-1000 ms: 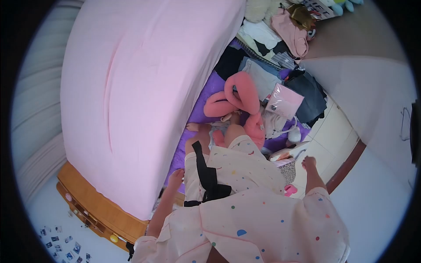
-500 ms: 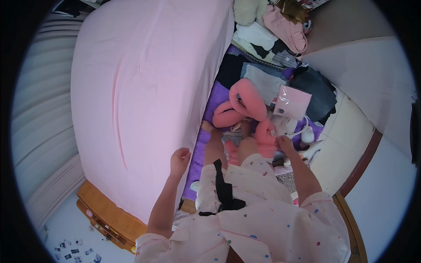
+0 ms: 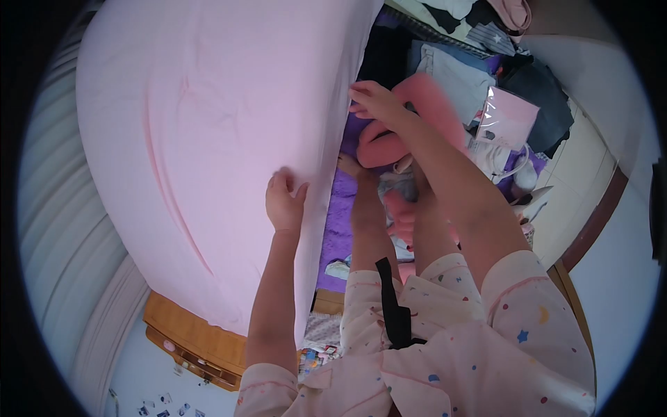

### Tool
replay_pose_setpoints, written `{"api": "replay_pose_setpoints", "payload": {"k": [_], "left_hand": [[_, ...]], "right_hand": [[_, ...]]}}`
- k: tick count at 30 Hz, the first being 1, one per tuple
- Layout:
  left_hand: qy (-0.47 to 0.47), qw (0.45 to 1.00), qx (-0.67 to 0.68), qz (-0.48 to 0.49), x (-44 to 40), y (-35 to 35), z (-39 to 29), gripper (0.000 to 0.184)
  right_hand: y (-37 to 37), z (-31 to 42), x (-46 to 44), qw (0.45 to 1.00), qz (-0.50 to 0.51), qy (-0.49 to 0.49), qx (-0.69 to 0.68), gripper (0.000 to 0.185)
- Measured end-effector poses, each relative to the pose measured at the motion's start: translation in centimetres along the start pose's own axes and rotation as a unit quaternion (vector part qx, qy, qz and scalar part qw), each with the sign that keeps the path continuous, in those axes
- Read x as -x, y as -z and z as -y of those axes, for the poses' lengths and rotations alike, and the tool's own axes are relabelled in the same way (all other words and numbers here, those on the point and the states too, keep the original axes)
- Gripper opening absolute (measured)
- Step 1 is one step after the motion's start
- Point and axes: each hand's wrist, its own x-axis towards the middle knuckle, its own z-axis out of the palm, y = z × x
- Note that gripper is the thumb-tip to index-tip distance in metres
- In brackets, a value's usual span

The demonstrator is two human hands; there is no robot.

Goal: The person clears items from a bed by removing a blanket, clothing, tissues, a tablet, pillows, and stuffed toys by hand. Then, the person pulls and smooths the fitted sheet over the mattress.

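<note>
A large pink sheet (image 3: 208, 139) covers the bed on the left. My left hand (image 3: 285, 201) rests over the sheet near its right side, fingers apart and slightly bent, holding nothing. Further up, my right hand (image 3: 375, 103) reaches across to the bed's edge, its fingertips at the sheet; whether they pinch the fabric is not clear. Below and beside that hand lies a coral padded ring (image 3: 384, 149). A purple rug (image 3: 339, 215) runs along the bed under my feet.
Folded pale jeans (image 3: 455, 80), dark clothes (image 3: 538, 104) and a pink package (image 3: 508, 119) lie on the right. A wooden piece of furniture (image 3: 194, 333) stands at the lower left. White floor tiles (image 3: 580, 163) border a brown threshold.
Both hands have moved up the view; my right hand has crossed left from the coral padding to the bed's edge, my left has come over the sheet. The view has shifted.
</note>
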Motion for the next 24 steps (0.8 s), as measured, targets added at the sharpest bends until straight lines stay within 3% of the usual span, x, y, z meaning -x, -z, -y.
{"api": "replay_pose_setpoints", "payload": {"k": [7, 11, 17, 24], "left_hand": [[-0.057, 0.998, -0.031, -0.013, -1.8, -1.9, 2.0, 0.022], [-0.063, 0.998, -0.023, 0.017, -1.6, -1.4, 0.7, 0.023], [-0.064, 0.997, -0.004, 0.032, -0.7, -1.6, -1.0, 0.021], [-0.080, 0.994, 0.009, 0.070, -1.0, -1.6, -2.5, 0.017]], "right_hand": [[-5.0, -3.0, -3.0, 0.990, -0.098, 0.026, -0.095, 0.031], [-3.4, -3.7, -3.2, 0.991, -0.070, 0.033, -0.111, 0.024], [1.2, -3.0, -0.5, 0.990, -0.045, 0.125, -0.049, 0.023], [2.6, -2.1, 0.2, 0.973, -0.108, 0.204, -0.012, 0.020]]}}
